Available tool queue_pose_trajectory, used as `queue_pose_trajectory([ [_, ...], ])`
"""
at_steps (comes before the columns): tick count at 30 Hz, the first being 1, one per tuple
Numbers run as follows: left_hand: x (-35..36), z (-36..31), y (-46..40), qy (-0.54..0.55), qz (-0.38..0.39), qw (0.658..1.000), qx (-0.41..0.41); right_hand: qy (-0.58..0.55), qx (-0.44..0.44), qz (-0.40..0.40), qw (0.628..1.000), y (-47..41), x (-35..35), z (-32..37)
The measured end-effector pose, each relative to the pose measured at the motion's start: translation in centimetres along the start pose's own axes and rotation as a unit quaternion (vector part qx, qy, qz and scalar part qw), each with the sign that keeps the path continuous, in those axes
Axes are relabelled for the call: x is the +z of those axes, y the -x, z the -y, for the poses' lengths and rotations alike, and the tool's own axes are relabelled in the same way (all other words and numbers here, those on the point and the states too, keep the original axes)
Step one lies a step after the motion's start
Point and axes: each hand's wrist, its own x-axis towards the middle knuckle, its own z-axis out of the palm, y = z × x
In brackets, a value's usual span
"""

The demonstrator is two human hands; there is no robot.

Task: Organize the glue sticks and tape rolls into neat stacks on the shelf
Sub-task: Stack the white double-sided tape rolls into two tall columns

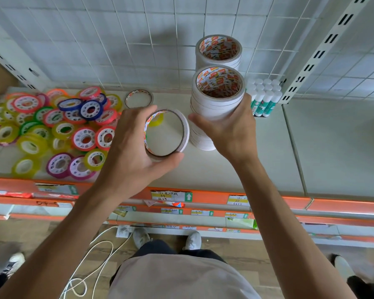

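My left hand (136, 145) grips a thin white tape roll (185, 126), tilted on edge just above the shelf (235, 171). My right hand (231, 128) curls around the near tall stack of white tape rolls (205, 100), thumb on its left side. A second tall stack (218, 49) stands right behind it against the wire back. One more thin white roll (138, 98) lies flat further left. Upright glue sticks (266, 98) with white caps stand packed together to the right of the stacks. A loose heap of small coloured tape rolls (52, 126) covers the shelf's left part.
The shelf's orange front rail (343, 205) carries price labels. A slotted white upright (320, 52) rises at the right. Lower shelves show below. On the wooden floor lie a white cable (99, 251), my shoes, and another person's shoes at both edges.
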Motion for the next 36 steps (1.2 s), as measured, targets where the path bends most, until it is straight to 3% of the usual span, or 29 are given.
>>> queue_pose_trajectory([
  [15, -0.1, 0.0, -1.5, 0.012, -0.011, 1.0, 0.018, 0.005, -0.017, -0.062, 0.998, 0.2, 1.2, -0.1],
  [36, -0.4, 0.6, -1.2, 0.007, 0.012, 1.0, 0.002, 0.014, -0.004, -0.022, 1.0, 0.1, 0.7, -0.4],
])
